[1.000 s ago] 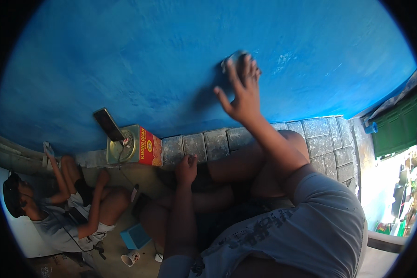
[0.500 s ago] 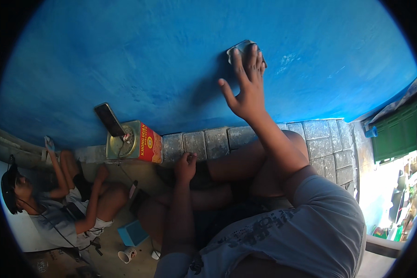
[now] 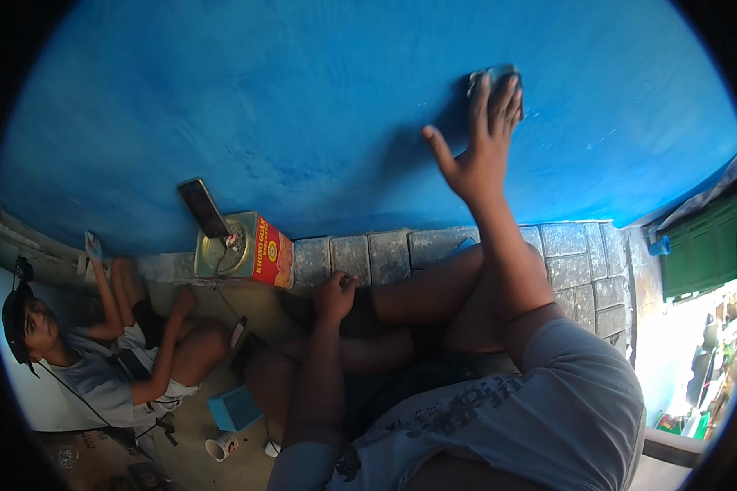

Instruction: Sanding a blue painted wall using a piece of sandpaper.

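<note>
Against the blue wall (image 3: 303,98), my right hand (image 3: 485,159) presses a small grey folded sheet (image 3: 506,72) under its outstretched fingers. The thumb is spread away to the left. Fingers cover most of the sheet, so its material is unclear. My left hand (image 3: 334,296) rests low beside my bent leg, fingers loosely curled in, and I see nothing held in it. A red and yellow square biscuit tin (image 3: 272,254) stands just left of it, by the foot of the wall. Leaning at the tin's top is a phone (image 3: 203,208).
Grey paving blocks (image 3: 391,258) run along the wall's base. At left another person (image 3: 98,360) sits, one hand raised with a pale cloth to the wall. A light blue box (image 3: 234,407) and a paper cup (image 3: 221,447) are on the floor. A green panel (image 3: 700,254) stands right.
My right hand has slid right and slightly up the wall with the sheet under it. My left hand stays by my leg. The seated person's head has turned toward me.
</note>
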`<action>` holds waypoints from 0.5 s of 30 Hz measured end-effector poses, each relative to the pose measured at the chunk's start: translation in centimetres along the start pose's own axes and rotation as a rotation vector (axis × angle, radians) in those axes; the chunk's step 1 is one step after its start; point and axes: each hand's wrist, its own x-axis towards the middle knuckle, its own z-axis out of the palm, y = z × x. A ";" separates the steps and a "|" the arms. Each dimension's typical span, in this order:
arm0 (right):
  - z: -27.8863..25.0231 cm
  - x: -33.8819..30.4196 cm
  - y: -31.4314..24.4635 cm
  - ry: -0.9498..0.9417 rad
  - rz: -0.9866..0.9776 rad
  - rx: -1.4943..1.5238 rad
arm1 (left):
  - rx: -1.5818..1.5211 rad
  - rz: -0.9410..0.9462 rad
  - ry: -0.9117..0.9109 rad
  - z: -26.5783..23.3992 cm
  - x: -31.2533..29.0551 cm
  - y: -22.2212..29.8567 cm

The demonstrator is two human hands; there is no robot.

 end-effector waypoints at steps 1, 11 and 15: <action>0.5 -1.1 -0.3 -0.010 0.007 0.009 | 0.050 -0.016 -0.019 0.0 0.1 0.2; 2.0 -5.9 -1.3 -0.300 -0.041 0.096 | -0.111 0.375 0.085 -12.2 -6.7 5.8; 2.3 -5.6 -1.8 -0.230 -0.043 0.067 | 0.264 0.369 0.944 -26.1 -7.9 -1.7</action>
